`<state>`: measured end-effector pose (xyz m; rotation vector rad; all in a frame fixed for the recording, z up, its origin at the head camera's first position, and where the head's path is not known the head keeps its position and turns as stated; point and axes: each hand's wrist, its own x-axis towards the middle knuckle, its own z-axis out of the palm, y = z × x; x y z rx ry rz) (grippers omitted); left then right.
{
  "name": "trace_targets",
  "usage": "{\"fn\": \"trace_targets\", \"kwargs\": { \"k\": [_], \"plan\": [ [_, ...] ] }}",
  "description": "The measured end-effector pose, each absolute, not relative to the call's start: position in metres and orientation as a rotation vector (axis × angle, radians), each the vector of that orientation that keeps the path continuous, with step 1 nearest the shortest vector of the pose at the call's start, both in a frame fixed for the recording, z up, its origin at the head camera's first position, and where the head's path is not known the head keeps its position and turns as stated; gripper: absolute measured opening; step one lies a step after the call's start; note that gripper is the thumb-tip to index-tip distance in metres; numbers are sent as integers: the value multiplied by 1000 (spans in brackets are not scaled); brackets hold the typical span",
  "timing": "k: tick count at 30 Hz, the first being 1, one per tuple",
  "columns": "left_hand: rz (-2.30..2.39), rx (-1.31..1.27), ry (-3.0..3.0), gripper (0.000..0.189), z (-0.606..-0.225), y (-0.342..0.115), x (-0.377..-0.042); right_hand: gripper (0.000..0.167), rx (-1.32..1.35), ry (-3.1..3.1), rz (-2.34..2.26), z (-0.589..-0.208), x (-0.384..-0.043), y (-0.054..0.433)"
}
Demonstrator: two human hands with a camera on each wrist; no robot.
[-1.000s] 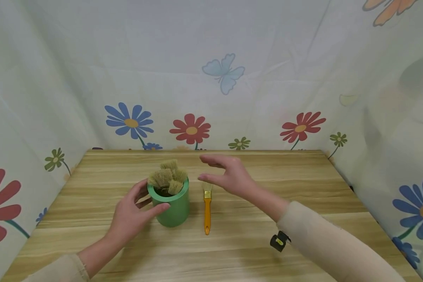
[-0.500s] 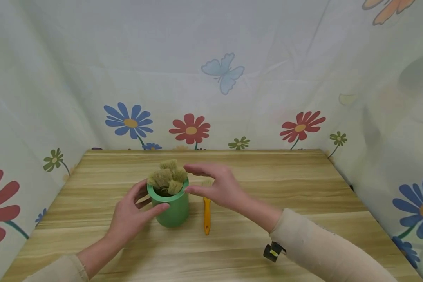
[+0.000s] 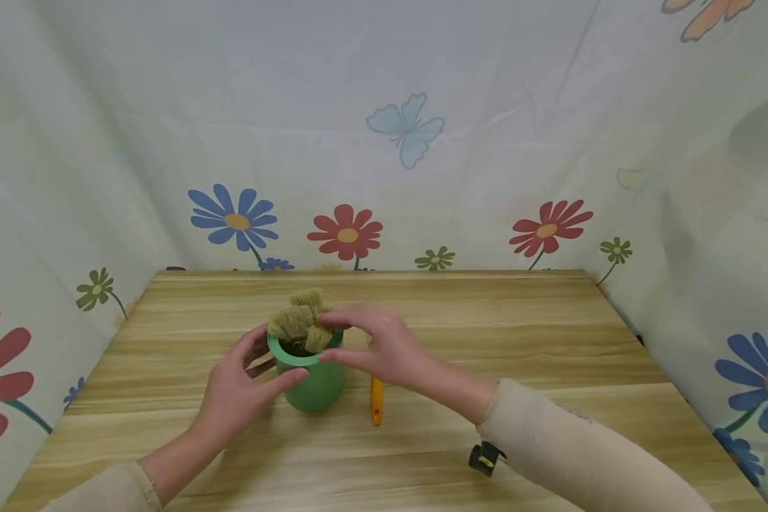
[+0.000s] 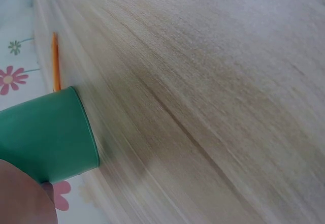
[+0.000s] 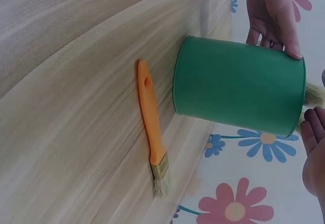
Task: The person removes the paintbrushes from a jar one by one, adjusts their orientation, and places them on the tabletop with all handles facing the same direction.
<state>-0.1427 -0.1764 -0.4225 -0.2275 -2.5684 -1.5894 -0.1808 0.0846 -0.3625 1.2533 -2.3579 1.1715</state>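
Note:
A green cylindrical container [image 3: 318, 390] stands upright on the table, with several bristle-up brushes [image 3: 292, 323] crowding its mouth. My left hand [image 3: 233, 387] holds its left side, thumb on the front and fingers behind. At the right rim is my right hand [image 3: 390, 348], its fingers reaching over the bristles and its thumb by the container's edge; whether it touches a brush is hard to tell. A paintbrush with an orange handle [image 5: 150, 112] lies flat beside the container, partly hidden in the head view under my right hand.
The wood-grain table [image 3: 486, 320] is bordered by a white cloth [image 3: 473, 178] printed with flowers and butterflies. Below my right sleeve [image 3: 563, 441] hangs a small black wrist camera [image 3: 484, 460].
My right hand has moved left and slightly down, from above the loose paintbrush to the container's mouth. My left hand and the container have stayed in place.

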Motion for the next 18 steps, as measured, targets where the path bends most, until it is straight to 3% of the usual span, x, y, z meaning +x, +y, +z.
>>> {"fn": "trace_targets", "kwargs": {
  "k": [6,18],
  "plan": [
    [-1588,-231,-2562,89,-423,-176,-143,49,1258,-2348,1127,-366,-183,80],
    [-1583,-227,-2570,89,-422,-176,-143,21,1299,-2301,1124,-370,-188,72]
  ]
}}
